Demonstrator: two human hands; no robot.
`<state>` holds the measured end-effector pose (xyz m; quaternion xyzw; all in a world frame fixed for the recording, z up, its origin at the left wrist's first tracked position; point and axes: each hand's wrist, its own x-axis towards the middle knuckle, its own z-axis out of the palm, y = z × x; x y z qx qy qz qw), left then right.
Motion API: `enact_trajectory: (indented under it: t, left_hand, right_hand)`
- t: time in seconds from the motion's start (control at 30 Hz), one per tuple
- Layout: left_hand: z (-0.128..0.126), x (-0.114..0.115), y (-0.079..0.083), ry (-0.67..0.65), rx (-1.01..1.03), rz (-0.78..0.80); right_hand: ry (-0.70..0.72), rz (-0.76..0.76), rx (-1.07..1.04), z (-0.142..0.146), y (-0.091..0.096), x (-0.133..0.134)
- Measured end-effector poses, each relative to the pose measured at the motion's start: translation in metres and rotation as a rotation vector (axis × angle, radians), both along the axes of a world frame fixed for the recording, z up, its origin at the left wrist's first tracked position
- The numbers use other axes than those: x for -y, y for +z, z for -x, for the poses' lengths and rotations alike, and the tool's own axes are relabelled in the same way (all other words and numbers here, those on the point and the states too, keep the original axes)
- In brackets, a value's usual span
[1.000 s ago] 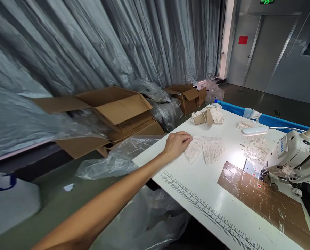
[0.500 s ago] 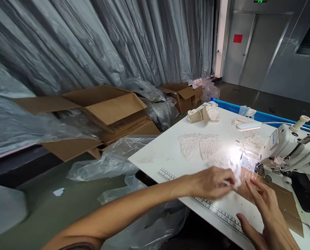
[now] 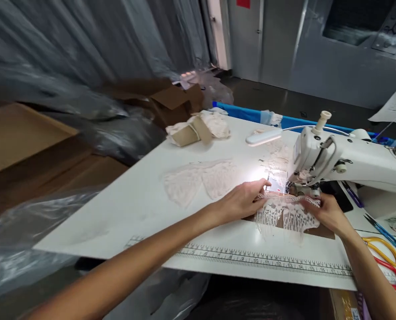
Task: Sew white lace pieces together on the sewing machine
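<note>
A piece of pale lace (image 3: 284, 215) lies on the white table (image 3: 141, 209) just in front of the sewing machine (image 3: 338, 162). My left hand (image 3: 243, 202) pinches its left edge with closed fingers. My right hand (image 3: 326, 211) grips its right edge, close to the machine's needle area. Both arms reach in from below. Two more lace pieces (image 3: 198, 180) lie flat on the table to the left of my left hand.
A bundle of lace with cardboard bands (image 3: 198, 129) sits at the table's far side. A lamp bar (image 3: 263, 137) shines over the machine. Scissors (image 3: 386, 260) lie at the right. A printed ruler (image 3: 267, 260) runs along the front edge. Cardboard boxes (image 3: 25, 146) and plastic sheeting stand left.
My left hand left the lace pile, carried one piece right to the sewing machine, and my right hand came in and took its other edge. The view swung right.
</note>
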<state>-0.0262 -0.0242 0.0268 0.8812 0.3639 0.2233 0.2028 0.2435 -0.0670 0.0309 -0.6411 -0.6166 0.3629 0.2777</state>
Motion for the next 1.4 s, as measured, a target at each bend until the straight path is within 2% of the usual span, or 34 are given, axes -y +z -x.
enact_trajectory:
  t: [0.07,0.13,0.2,0.27,0.33,0.43,0.57,0.63,0.73,0.8,0.83,0.9,0.97,1.03,1.1,1.2,1.27,1.4]
  left_hand:
    - [-0.002,-0.005,-0.008,0.008,-0.071,-0.165]
    - [-0.004,-0.007,-0.012,-0.013,-0.064,-0.323]
    - [-0.007,-0.005,-0.014,-0.127,-0.039,-0.397]
    - [-0.009,-0.002,-0.015,-0.279,-0.052,-0.381]
    - [-0.010,0.001,-0.015,-0.361,-0.092,-0.331]
    - [-0.008,0.005,-0.016,-0.352,-0.140,-0.288]
    - [-0.005,0.009,-0.012,-0.280,-0.071,-0.262]
    - [-0.004,0.011,-0.008,-0.174,0.035,-0.146]
    - [-0.003,0.013,0.001,-0.060,0.211,0.252]
    - [-0.002,0.014,0.007,-0.038,0.266,0.501]
    - [-0.001,0.013,0.008,-0.015,0.259,0.567]
    - [-0.001,0.012,0.010,0.069,0.189,0.582]
    - [0.000,0.011,0.011,0.145,0.108,0.523]
    - [0.001,0.010,0.010,0.164,0.066,0.476]
    - [0.002,0.010,0.009,0.156,0.053,0.457]
    - [0.001,0.009,0.007,0.175,0.043,0.459]
    - [0.001,0.009,0.005,0.212,0.047,0.469]
    - [-0.001,0.007,0.002,0.286,0.101,0.441]
  right_hand:
    - [-0.126,-0.024,0.213,0.002,0.000,-0.011]
    - [-0.189,-0.007,0.348,0.006,0.000,-0.016]
    - [-0.180,0.005,0.368,0.009,0.000,-0.017]
    - [-0.144,0.012,0.346,0.007,0.001,-0.014]
    - [-0.130,0.014,0.342,0.001,0.001,-0.010]
    - [-0.126,-0.001,0.262,-0.008,0.000,-0.003]
    - [-0.080,0.014,-0.085,0.001,-0.004,0.005]
    - [-0.091,0.077,-0.278,0.018,-0.004,0.007]
    - [-0.096,0.196,-0.542,0.049,-0.001,0.009]
    - [-0.023,0.254,-0.615,0.063,0.002,0.009]
    - [0.029,0.264,-0.604,0.065,0.003,0.007]
    - [0.102,0.215,-0.473,0.061,0.003,0.004]
    - [0.091,0.070,-0.199,0.050,0.001,0.001]
    - [0.104,-0.091,0.096,0.037,-0.002,0.000]
    - [0.237,-0.223,0.280,0.029,-0.006,0.002]
    - [0.454,-0.369,0.432,0.028,-0.012,0.005]
    - [0.499,-0.399,0.556,0.031,-0.014,0.004]
    - [0.508,-0.355,0.699,0.036,-0.016,-0.003]
